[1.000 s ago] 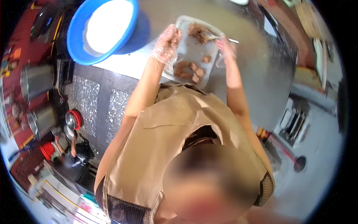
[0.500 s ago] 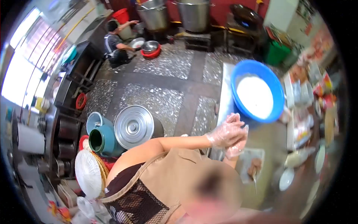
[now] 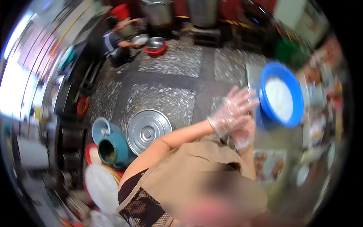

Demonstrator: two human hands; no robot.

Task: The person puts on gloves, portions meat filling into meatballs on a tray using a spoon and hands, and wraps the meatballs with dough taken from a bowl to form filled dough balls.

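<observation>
My left hand (image 3: 233,109), in a clear plastic glove, has its fingers stretched out and spread. Its palm lies over my right hand (image 3: 244,133), also gloved, and the two overlap. Most of the right hand's fingers are hidden, and whether anything lies between the palms does not show. Beyond the hands, to the right, stands a blue basin (image 3: 299,94) with white contents (image 3: 279,99). Below them on the metal table is a pale tray (image 3: 269,157) with brown minced lumps (image 3: 278,168), partly behind my right arm.
A lidded metal pot (image 3: 149,132) and teal buckets (image 3: 126,149) stand on the floor to the left. Farther off, a person (image 3: 116,45) crouches beside a red basin (image 3: 155,51). Bowls (image 3: 302,174) and containers line the table's far side.
The view has swung to the left. My hands have left the tray and come together beside the basin. In the last half second my left fingers have spread wider.
</observation>
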